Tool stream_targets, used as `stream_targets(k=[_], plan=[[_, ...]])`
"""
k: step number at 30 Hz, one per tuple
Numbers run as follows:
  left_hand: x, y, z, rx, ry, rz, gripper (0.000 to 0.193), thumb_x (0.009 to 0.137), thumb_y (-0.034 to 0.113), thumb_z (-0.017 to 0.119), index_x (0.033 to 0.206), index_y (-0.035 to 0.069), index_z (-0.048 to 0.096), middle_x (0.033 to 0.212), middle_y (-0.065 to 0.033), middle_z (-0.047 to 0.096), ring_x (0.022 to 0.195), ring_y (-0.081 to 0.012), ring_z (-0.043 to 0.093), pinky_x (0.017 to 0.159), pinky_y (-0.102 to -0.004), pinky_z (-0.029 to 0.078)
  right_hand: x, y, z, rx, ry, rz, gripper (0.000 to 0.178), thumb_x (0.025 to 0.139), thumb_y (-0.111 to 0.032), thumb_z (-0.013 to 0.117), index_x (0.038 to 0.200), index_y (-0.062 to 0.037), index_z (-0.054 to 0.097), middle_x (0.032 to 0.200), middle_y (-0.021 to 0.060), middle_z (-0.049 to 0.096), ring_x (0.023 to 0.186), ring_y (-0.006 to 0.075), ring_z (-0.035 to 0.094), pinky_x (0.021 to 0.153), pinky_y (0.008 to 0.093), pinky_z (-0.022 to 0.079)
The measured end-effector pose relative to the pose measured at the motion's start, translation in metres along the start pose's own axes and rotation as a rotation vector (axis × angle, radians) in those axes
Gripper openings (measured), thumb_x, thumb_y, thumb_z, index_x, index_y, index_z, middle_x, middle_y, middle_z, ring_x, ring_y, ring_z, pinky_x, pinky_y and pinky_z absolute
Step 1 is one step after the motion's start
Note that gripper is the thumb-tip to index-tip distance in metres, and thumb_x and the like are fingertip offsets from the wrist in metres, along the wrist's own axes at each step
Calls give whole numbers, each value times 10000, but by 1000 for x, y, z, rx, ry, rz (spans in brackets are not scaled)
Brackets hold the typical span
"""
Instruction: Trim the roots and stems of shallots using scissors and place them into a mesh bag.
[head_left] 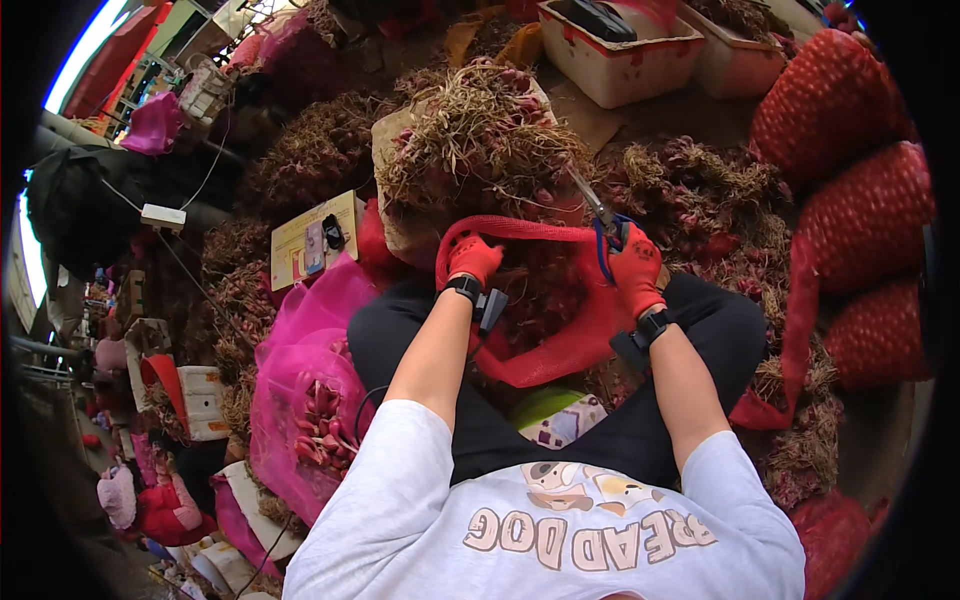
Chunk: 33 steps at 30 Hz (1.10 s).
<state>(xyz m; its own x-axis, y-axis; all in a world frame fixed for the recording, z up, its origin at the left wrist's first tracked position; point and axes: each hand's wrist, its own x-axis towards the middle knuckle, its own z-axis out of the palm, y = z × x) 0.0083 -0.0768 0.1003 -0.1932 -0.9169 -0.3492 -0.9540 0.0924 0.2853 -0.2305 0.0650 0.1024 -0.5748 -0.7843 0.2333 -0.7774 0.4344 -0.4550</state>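
Note:
My left hand (476,260), in a red glove, is just inside the rolled rim of a red mesh bag (545,372) that stands open between my legs. Its fingers look curled, and what they hold is hidden. Reddish shallots (535,295) lie inside the bag. In a matching glove, my right hand (636,268) grips scissors (606,222) with blue handles at the bag's right side, blades pointing up and away. Beyond the bag, a heap of shallots with dry stems (480,135) is piled on a pale box (393,190).
A pink mesh bag of shallots (325,420) sits by my left leg. Behind it, a phone (315,245) lies on a yellowish board (285,252). More shallots (700,190) spread at right, near stacked full red sacks (865,220). A white tub (620,70) stands at the back.

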Motion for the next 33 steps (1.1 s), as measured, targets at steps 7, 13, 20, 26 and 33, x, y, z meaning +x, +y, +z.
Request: stream_targets(k=[7, 13, 20, 26, 33], plan=[[-20, -11, -21, -276, -605, 427, 513, 828, 408, 605, 1107, -22, 591, 1046, -157, 646, 880, -244, 628, 818, -343, 479, 3, -13, -21, 198, -168, 47, 465, 732, -434, 660, 1000, -60, 592, 965, 132, 627, 918, 328, 600, 778, 413, 474], [-37, -27, -90, -1154, -578, 191, 115, 915, 155, 525, 941, 72, 600, 772, -20, 608, 611, -100, 565, 545, -218, 452, 19, -3, -80, 748, -88, -14, 313, 789, -179, 658, 1032, -1, 573, 968, 156, 635, 905, 290, 620, 785, 332, 469], [131, -255, -105, -739, 613, -107, 463, 749, 265, 696, 1102, 7, 544, 971, -159, 647, 898, -310, 613, 794, -364, 476, 24, -53, -128, 1035, -342, -119, 281, 811, -8, 597, 1090, 10, 571, 981, 72, 637, 931, 122, 596, 847, 256, 459], [99, -137, -73, -338, 341, -88, 740, 660, 337, 765, 1282, 89, 451, 1327, -153, 446, 1279, -280, 352, 1067, -356, 266, 20, -74, -106, 888, -551, -139, 213, 796, -81, 611, 993, -11, 570, 846, 13, 595, 775, 109, 564, 715, 238, 451], [122, -173, -89, -924, 246, 171, 378, 747, 219, 709, 1092, 101, 609, 894, -53, 669, 769, -216, 625, 699, -319, 499, 10, -105, -70, 941, -985, -21, 82, 870, -152, 535, 892, -73, 529, 691, -63, 438, 596, 2, 413, 518, 150, 328]])
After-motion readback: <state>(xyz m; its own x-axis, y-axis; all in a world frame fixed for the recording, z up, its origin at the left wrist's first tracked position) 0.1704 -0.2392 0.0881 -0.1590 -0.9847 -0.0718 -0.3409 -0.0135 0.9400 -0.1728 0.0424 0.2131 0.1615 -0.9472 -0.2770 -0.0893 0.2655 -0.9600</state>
